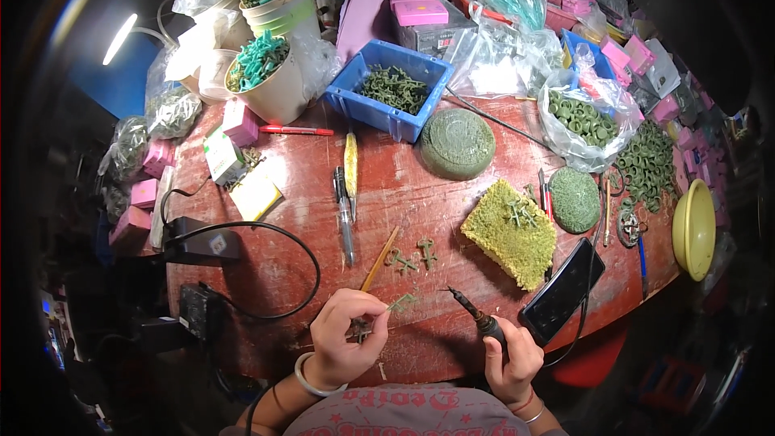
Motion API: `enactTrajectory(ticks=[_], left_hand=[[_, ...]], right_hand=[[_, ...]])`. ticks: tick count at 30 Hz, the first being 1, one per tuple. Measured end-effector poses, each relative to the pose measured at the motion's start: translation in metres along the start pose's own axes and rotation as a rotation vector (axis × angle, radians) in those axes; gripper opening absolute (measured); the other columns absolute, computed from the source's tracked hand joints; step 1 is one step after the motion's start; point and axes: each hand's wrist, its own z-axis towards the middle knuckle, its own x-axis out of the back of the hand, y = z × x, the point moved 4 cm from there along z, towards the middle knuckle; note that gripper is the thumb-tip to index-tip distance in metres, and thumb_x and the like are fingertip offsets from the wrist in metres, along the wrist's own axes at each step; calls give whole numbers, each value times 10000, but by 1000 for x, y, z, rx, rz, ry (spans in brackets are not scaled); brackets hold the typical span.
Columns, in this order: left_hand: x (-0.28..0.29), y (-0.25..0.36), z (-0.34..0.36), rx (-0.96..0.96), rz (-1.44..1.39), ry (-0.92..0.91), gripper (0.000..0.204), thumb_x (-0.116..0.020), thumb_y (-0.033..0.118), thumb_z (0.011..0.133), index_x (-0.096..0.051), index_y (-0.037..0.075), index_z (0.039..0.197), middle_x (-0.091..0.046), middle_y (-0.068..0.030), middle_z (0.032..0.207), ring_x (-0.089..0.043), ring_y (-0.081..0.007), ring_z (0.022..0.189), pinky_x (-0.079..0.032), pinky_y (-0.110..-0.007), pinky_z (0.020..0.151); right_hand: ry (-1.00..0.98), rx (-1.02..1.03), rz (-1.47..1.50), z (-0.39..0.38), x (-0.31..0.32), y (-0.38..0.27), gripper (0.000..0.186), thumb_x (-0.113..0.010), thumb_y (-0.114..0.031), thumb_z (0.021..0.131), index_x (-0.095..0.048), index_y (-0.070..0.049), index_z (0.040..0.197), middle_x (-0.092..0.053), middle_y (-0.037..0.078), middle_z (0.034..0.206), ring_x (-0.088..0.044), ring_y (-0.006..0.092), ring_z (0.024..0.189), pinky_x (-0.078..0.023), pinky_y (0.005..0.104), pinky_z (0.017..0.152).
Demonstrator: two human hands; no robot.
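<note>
My left hand (349, 335) pinches a small, thin green wax piece (401, 302) between thumb and fingertips. My right hand (514, 359) is closed around the dark handle of a wax pen (482, 319) that looks like a soldering iron. Its thin metal tip points up and left, apart from the wax piece. Beyond the left hand lie two green cross-shaped pieces (426, 253) and a wooden stick (379, 260). More small pieces show partly under the left palm. Several green pieces (523, 211) rest on a yellow sponge block (492, 246).
A black phone (563, 291) lies right of the sponge, with a cable across it. Farther back stand a blue bin (343, 101) of green pieces, a round green block (457, 144) and a bag (557, 133) of green rings. A black cable (311, 262) loops on the left; a yellow bowl (693, 230) stands right.
</note>
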Motion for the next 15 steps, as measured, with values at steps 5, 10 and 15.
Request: enactTrajectory(ticks=[5,10,15], left_hand=[[-2,0,3,-84,48,-41,252,-753,-130,802,-656,18,982,-703,-128,912,-684,-249,785,-547,-330,699],[-7,6,6,-100,54,-90,253,-771,-116,766,-705,54,941,-741,-78,910,-685,-249,809,-539,-344,736],[-19,9,6,-131,-10,-186,270,-784,-89,748,-728,59,967,-745,-64,938,-677,-264,845,-537,-368,775]], right_hand=[[25,6,2,-2,0,1,293,-776,-95,926,-701,52,1168,-677,134,821,-623,254,618,-495,331,563],[39,9,13,-1,-1,1,289,-777,-98,927,-702,47,1166,-656,117,791,-608,240,600,-485,326,552],[39,3,5,-2,0,2,288,-784,-91,918,-704,41,1161,-653,111,786,-594,236,589,-472,326,542]])
